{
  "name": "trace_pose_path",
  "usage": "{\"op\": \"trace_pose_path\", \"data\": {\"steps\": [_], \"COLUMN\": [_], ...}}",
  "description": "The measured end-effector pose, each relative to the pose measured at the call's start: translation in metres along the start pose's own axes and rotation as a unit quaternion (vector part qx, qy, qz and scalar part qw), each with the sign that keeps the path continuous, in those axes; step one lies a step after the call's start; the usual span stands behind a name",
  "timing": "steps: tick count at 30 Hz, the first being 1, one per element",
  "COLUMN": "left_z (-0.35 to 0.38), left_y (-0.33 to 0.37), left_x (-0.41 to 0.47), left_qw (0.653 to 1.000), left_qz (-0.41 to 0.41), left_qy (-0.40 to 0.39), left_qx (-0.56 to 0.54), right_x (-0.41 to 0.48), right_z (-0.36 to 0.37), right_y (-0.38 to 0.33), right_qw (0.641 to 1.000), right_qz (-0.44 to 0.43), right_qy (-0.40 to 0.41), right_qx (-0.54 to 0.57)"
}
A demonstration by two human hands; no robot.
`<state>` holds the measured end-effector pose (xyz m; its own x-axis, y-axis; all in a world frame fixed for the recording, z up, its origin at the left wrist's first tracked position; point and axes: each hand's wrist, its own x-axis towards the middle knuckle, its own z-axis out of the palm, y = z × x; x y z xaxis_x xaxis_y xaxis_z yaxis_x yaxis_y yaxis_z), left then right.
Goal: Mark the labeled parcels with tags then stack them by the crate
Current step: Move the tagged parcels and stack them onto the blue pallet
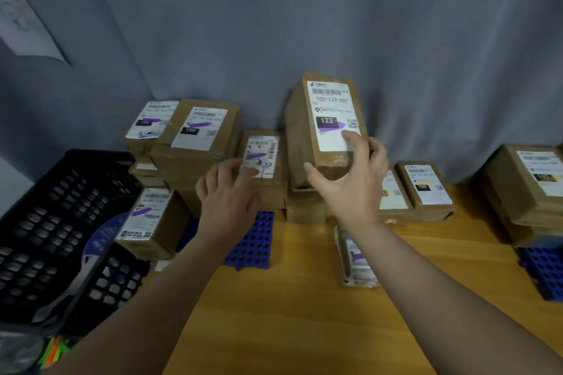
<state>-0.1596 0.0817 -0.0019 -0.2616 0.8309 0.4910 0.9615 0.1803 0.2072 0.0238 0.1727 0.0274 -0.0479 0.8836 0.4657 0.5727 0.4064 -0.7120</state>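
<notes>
1. Although creased into long folds, fills the whole back of the view: grey curtain [396,24].
2. Below it, running left to right under everything else: wooden table [304,313], with bare yellow board nearest the camera.
3. At the left edge, tipped towards the camera: black crate [45,237] with slotted walls.
4. Just beside the crate's right wall, piled in several layers: stack of parcels [195,131], brown cardboard with white labels and purple marks facing up.
5. Well to the right, along the curtain: two low parcels [426,186] side by side, then piled cartons [524,186] at the frame's edge.
6. Raised above the middle of the table, right of the stack, lower end down and label towards the camera, printed "122" beside a purple stroke: held parcel [332,119].
7. Wrapped round that parcel's lower end: right hand [353,179], thumb under the near corner, forefinger on the label, remaining fingers round the right edge.
8. Reaching to a small parcel [262,158] between stack and held parcel: left hand [225,192], fingers loosely bent, fingertips on its label. Possibly only touching rather than pressing, being blurred there.
9. Flat on the table under the left wrist: blue rack [253,243] full of holes. At the right edge: second blue rack [542,268].
10. Under the right forearm: flat packet [359,265].
11. Bottom left, below the crate: bright green and orange tags [54,350].
</notes>
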Motion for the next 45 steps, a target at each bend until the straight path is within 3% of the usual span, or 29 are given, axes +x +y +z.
{"op": "trace_pose_path", "data": {"steps": [4,7,11,17,22,27,29,36,40,45], "left_z": [-0.025,-0.036,-0.04,-0.041,-0.039,-0.042,-0.037,0.015,0.044,0.071], "left_y": [-0.044,-0.072,-0.1,-0.109,-0.111,-0.1,-0.09,-0.055,-0.044,-0.038], "left_x": [0.013,0.027,0.037,0.039,0.034,0.022,0.01,-0.043,-0.053,-0.052], "left_qw": [0.998,0.988,0.983,0.988,0.989,0.997,0.995,0.97,0.937,0.918], "left_qz": [-0.056,-0.083,-0.001,0.04,-0.005,0.015,0.014,-0.015,-0.093,-0.133], "left_qy": [-0.011,-0.111,-0.176,-0.148,-0.148,-0.028,-0.023,-0.196,-0.295,-0.343], "left_qx": [0.036,0.069,0.059,0.029,-0.009,-0.067,-0.094,-0.142,-0.164,-0.15], "right_x": [0.0,0.004,0.005,0.001,-0.007,-0.024,-0.034,-0.055,-0.053,-0.051], "right_z": [0.023,0.046,0.077,0.089,0.089,0.087,0.084,0.064,0.069,0.089], "right_y": [-0.049,-0.075,-0.087,-0.086,-0.077,-0.048,-0.03,0.033,0.056,0.077], "right_qw": [0.999,0.996,0.986,0.984,0.976,0.978,0.977,0.954,0.939,0.925], "right_qz": [0.006,0.019,0.018,0.065,0.097,0.122,0.136,0.185,0.187,0.178], "right_qy": [-0.038,-0.074,-0.165,-0.159,-0.193,-0.166,-0.16,-0.204,-0.249,-0.284], "right_qx": [-0.017,-0.04,0.027,0.038,0.027,-0.027,-0.034,-0.116,-0.146,-0.176]}}
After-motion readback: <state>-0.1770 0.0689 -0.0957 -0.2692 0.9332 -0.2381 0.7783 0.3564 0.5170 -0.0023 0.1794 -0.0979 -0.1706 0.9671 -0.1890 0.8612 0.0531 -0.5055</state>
